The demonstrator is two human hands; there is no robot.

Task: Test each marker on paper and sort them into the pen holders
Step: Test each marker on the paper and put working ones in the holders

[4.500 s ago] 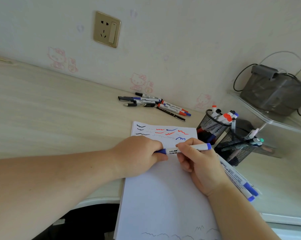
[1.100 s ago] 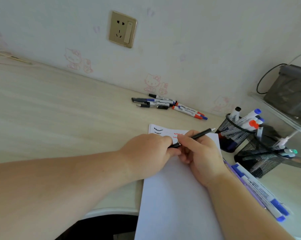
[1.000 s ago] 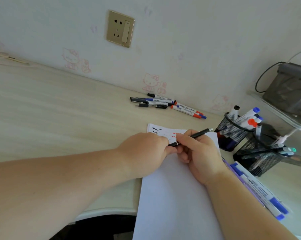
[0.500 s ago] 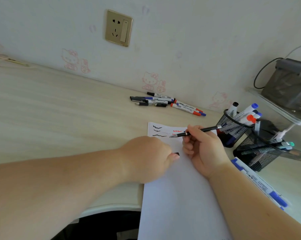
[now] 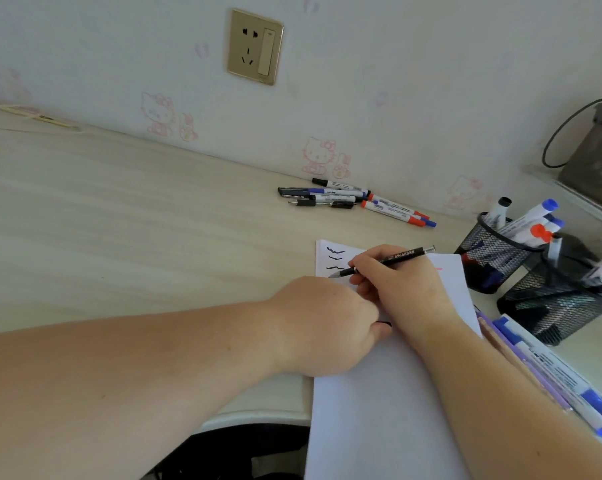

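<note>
The right hand pinches a thin black pen and its tip is down near the top left corner of the paper, just under three black squiggles. The left hand is curled into a loose fist, resting on the left edge of the sheet, and it seems to pinch a small black cap at its fingertips.

I think the step now is to make a test mark. To do it well, the pen should press lightly and draw one short wiggle on bare paper under the old marks, not on top of them. The left hand should keep the sheet flat so it does not slide.

The two mesh pen holders stand to the right, next to the paper, already with markers inside. More markers lie in a bunch by the wall, and a few lie near the right arm. The cap should go back on before the pen goes in a holder.
</note>
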